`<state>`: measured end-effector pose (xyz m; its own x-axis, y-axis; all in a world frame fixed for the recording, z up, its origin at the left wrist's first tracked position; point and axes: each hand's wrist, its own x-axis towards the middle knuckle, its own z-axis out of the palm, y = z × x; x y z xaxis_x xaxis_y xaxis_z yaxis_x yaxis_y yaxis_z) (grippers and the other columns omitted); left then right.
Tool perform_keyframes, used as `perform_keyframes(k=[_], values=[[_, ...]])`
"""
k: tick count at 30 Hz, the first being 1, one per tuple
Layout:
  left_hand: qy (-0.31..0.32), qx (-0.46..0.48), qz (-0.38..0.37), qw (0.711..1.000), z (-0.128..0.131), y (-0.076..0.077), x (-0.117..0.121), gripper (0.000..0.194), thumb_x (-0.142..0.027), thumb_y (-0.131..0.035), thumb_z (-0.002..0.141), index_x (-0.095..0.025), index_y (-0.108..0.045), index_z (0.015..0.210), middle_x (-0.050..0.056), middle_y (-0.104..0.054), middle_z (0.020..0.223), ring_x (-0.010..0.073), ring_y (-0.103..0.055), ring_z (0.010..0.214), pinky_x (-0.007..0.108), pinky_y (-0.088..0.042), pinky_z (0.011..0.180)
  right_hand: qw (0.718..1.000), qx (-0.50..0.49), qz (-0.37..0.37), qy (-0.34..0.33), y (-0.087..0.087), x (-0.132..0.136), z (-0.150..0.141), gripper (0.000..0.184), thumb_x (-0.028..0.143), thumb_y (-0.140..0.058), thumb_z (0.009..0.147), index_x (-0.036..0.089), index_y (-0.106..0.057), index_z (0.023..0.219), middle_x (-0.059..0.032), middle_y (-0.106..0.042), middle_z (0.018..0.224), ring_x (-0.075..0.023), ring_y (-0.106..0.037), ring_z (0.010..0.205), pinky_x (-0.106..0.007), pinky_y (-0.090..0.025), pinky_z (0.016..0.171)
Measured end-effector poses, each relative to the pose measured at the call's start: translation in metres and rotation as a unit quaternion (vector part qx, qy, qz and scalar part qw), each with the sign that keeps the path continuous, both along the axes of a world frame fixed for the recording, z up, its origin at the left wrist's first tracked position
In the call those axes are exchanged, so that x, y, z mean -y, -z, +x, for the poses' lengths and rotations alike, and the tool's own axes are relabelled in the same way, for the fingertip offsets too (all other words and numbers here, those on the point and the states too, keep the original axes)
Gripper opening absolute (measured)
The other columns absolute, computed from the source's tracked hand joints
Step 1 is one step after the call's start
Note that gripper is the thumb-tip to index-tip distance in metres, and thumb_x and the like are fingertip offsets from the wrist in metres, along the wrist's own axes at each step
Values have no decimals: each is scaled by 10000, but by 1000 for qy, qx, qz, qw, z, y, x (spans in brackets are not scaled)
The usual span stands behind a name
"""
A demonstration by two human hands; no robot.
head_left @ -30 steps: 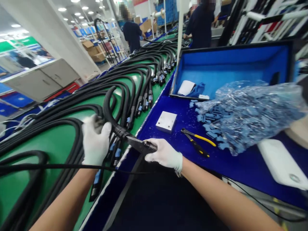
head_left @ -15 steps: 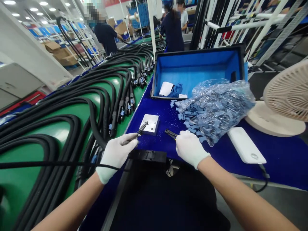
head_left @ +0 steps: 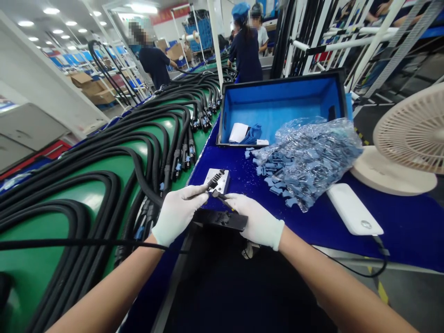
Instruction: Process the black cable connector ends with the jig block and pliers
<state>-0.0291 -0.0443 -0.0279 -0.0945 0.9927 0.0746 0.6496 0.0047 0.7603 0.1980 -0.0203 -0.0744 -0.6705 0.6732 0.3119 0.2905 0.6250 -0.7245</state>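
Note:
My left hand (head_left: 182,210), in a white glove, pinches a slim black connector piece (head_left: 215,180) with ridged rows along it, pointing up and right. Behind it, on the blue table surface, lies a silver metal block (head_left: 225,181). I cannot tell whether the connector touches the block. A dark hand tool with a rounded, wrench-like head (head_left: 219,195) is gripped in my gloved right hand (head_left: 255,219), its head close below the connector. Under both hands, at the table edge, is a black flat fixture (head_left: 222,221).
Thick black cables (head_left: 114,178) run over the green surface at left. A clear bag of blue clips (head_left: 305,162) spills near a blue crate (head_left: 277,104). A white device (head_left: 355,210) and a fan (head_left: 412,129) stand right. Co-workers (head_left: 248,53) are further back.
My right hand has moved left with the tool, bringing its head beside the connector. My left hand has shifted slightly right and up with the connector. The view has tilted a little.

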Motion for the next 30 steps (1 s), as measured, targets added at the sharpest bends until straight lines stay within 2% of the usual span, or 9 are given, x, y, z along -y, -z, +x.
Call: perform_keyframes(k=[8, 12, 16, 20, 22, 23, 25, 26, 30], values=[[37, -46, 54, 997, 7, 1, 5, 266, -386, -683, 882, -275, -799, 1095, 25, -771, 1079, 256, -712, 1029, 368, -541, 940, 998, 48, 19, 22, 5, 3, -2, 263, 215, -653, 850, 210, -685, 1112, -120, -674, 1147, -287, -625, 1045, -410, -520, 918], [71, -39, -1, 997, 5, -2, 5, 315, -421, -656, 902, -249, -779, 1136, 29, -759, 1149, 259, -694, 1083, 369, -505, 1001, 993, 108, 32, 46, 12, 6, -3, 106, 226, -586, 898, 161, -627, 972, -120, -626, 1052, -239, -571, 934, -353, -492, 821], [72, 17, -19, 997, 11, -8, -12, 455, -437, -623, 921, -222, -682, 1317, 49, -724, 1267, 268, -678, 1137, 384, -493, 1036, 988, 131, 55, 62, 15, 6, -5, 51, 170, -566, 870, 172, -567, 921, -97, -602, 996, -213, -528, 869, -326, -450, 771], [173, 45, -14, 984, 19, -10, -38, 424, -397, -563, 954, -210, -681, 1316, 52, -701, 1312, 266, -643, 1206, 382, -455, 1090, 990, 106, 22, 94, 14, 6, -3, 87, 129, -551, 855, 191, -538, 914, -67, -608, 939, -188, -535, 797, -294, -411, 703], [212, 72, -36, 974, 20, -10, -47, 443, -417, -523, 976, -200, -658, 1339, 61, -691, 1322, 264, -637, 1213, 395, -457, 1088, 991, 77, -16, 110, 12, 6, 1, 95, 201, -557, 895, 193, -545, 988, -56, -628, 921, -185, -555, 765, -288, -402, 676], [220, 82, -48, 971, 21, -10, -49, 462, -430, -521, 979, -195, -638, 1359, 68, -688, 1324, 265, -641, 1205, 403, -466, 1078, 991, 61, -32, 113, 12, 6, 4, 172, 244, -573, 905, 189, -545, 1065, -58, -645, 934, -190, -574, 767, -289, -407, 680], [218, 83, -62, 970, 25, -11, -49, 486, -437, -556, 962, -198, -611, 1383, 71, -693, 1314, 264, -659, 1166, 405, -491, 1044, 993, 38, -49, 104, 13, 4, 9, 343, 301, -608, 901, 179, -520, 1209, -74, -677, 991, -206, -614, 809, -298, -425, 719], [211, 72, -60, 973, 27, -11, -48, 487, -425, -579, 951, -205, -611, 1384, 67, -692, 1318, 261, -662, 1159, 398, -497, 1035, 994, 34, -49, 97, 14, 3, 11, 361, 310, -609, 904, 178, -520, 1228, -82, -685, 1016, -212, -626, 833, -300, -429, 737], [171, -11, -11, 985, 39, -14, -38, 422, -383, -583, 952, -237, -678, 1336, 26, -685, 1348, 249, -633, 1229, 355, -442, 1106, 992, 67, -24, 103, 30, -6, 8, 98, 288, -545, 944, 197, -581, 939, -57, -673, 906, -189, -609, 775, -281, -394, 683]])
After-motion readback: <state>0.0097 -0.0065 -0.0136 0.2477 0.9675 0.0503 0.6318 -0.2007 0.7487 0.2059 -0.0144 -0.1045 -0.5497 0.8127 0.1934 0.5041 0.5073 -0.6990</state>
